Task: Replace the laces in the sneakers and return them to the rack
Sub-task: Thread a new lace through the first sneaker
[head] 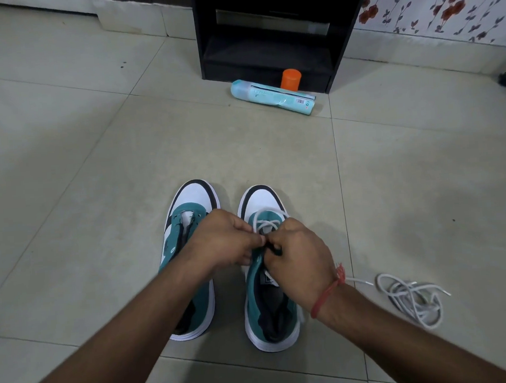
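Note:
Two teal and white sneakers stand side by side on the tiled floor, toes pointing away from me. The left sneaker (pixel 188 222) has no lace in its eyelets. The right sneaker (pixel 269 305) carries a white lace (pixel 267 220) crossed over its upper eyelets. My left hand (pixel 222 243) and my right hand (pixel 300 256) meet over the right sneaker's tongue, both pinching the lace with curled fingers. A red thread band circles my right wrist. The black shoe rack (pixel 268 33) stands at the far middle.
A loose tangle of white lace (pixel 412 297) lies on the floor to the right of the sneakers. A light blue pack (pixel 272 97) and an orange capped container (pixel 290 78) lie in front of the rack. A flowered wall is at the far right.

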